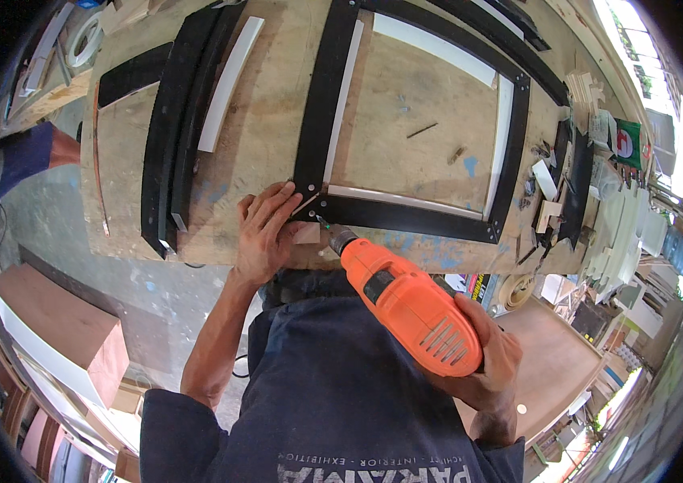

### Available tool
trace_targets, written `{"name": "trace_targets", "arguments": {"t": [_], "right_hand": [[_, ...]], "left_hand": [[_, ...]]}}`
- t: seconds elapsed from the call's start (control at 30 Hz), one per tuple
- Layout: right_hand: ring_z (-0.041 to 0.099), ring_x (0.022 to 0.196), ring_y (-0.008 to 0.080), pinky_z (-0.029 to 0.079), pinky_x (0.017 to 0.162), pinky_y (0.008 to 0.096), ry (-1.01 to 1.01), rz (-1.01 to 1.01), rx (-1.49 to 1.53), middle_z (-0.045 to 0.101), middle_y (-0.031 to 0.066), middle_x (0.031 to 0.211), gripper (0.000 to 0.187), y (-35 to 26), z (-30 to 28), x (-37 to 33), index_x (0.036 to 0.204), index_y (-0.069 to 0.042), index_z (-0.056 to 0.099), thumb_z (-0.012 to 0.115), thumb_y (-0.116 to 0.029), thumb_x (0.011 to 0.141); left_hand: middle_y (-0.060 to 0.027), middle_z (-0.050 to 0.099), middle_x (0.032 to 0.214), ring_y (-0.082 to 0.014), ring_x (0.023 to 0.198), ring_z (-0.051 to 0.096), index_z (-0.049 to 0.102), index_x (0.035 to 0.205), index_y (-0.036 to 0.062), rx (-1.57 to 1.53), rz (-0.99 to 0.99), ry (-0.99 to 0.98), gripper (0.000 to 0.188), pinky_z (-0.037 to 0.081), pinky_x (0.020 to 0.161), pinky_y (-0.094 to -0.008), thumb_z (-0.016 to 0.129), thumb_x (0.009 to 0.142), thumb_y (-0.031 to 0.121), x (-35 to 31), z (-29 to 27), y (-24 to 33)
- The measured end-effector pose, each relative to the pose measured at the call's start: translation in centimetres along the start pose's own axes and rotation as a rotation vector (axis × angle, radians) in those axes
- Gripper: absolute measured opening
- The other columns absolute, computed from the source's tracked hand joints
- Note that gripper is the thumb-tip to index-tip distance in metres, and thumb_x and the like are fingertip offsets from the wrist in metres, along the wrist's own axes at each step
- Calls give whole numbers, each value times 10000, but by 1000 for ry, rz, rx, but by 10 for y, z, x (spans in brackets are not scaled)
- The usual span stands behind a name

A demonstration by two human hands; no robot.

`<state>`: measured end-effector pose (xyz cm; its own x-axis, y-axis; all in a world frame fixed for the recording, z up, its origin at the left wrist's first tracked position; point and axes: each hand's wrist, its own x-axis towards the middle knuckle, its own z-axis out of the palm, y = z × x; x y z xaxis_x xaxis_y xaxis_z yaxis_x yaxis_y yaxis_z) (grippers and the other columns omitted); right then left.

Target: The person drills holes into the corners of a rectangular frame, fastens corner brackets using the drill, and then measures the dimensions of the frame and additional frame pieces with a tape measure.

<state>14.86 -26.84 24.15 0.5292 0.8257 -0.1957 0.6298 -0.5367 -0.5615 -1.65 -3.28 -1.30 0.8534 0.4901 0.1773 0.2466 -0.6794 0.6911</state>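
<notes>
The black frame [414,218] lies on the worktop [281,97]. The orange drill [406,302] points at its near left corner. The right hand [493,350] wraps its fingers around the drill. The left hand [263,241] has its fingers slightly apart, touching that corner, beside a wood block [307,233].

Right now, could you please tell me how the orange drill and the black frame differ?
The orange drill is a bulky, rounded tool, while the black frame has four long sides around an opening. The orange drill is gripped in the right hand; the black frame lies on the workbench, the left hand at one corner.
</notes>
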Motion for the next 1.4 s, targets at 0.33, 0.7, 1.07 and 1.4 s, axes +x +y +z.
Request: {"name": "trace_targets", "arguments": {"t": [0.33,0.7,1.07,1.4], "right_hand": [[738,978,306,592,763,376,-107,2,25,708,204,1171,853,0,4,13,1389,40,527,916,-300,710],[732,944,305,593,765,381,-160,0,-5,702,195,1166,847,-8,3,25,1386,52,521,907,-287,713],[723,848,267,593,675,363,-358,-102,-158,675,166,1071,876,-49,-11,68,1412,67,486,904,-264,718],[699,852,317,587,660,375,-442,-111,-226,637,206,1065,878,-63,-10,81,1396,125,447,898,-237,736]], "left_hand": [[-90,703,1232,-269,1206,634,744,1168,32,-68,95,99,465,462,991,-433,819,710,12,0,3,-6],[-122,725,1143,-284,1100,679,754,1079,-19,-124,138,140,413,518,930,-429,801,669,-46,0,4,-8],[-120,734,1118,-285,1044,690,756,1055,0,-238,119,165,413,517,908,-431,833,649,18,2,1,-12],[-113,717,1179,-268,1083,664,750,1082,-9,-274,98,141,415,504,943,-431,806,672,21,-3,5,-17]]}}
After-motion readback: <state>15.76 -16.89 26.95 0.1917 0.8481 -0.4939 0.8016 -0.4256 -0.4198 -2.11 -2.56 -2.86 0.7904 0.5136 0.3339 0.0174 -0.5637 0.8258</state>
